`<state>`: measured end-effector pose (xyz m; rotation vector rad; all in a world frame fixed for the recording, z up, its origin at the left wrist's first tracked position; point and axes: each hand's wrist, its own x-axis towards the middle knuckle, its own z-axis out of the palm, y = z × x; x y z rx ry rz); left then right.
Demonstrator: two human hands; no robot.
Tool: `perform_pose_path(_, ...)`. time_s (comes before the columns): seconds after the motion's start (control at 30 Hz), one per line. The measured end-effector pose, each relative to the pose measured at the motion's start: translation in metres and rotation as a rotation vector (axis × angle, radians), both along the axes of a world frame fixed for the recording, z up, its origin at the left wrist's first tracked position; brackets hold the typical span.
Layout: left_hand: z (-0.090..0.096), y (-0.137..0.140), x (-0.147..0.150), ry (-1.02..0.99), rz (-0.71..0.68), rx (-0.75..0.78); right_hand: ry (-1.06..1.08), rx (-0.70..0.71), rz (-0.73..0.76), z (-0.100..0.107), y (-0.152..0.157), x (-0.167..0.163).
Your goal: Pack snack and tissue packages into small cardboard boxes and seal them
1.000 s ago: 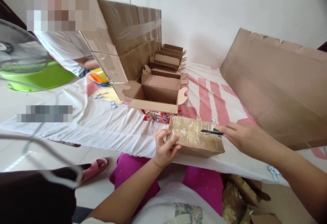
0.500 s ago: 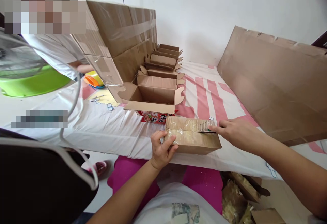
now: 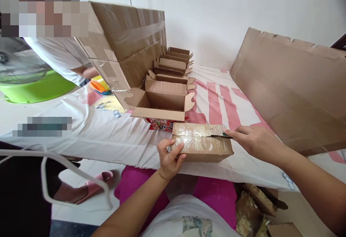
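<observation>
Head view: a taped carton sits at the near edge of the cloth-covered bench, its long axis running left to right between the two hands. The left hand is clamped on its left end, fingers over the top; the right hand, at the opposite end, pinches a thin, dark-edged tool lying along the lengthwise top seam. Both hands are at the carton, neither clearly nearer. Glossy, yellowish tape covers its top; the near side is plain brown. An open box stands just beyond.
</observation>
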<state>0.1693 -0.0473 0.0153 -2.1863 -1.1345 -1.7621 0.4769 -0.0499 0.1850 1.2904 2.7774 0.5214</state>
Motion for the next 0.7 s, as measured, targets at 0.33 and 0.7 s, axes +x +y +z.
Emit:
perform_pose_path(0.33,0.005,0.0,0.004,0.037,-0.007,0.004,0.05,0.003,0.05,0.017,0.002,-0.001)
perform_pose_path(0.7,0.005,-0.001,0.0,0.08,-0.003,0.003,-0.151,-0.017,0.127,-0.002,0.012,-0.034)
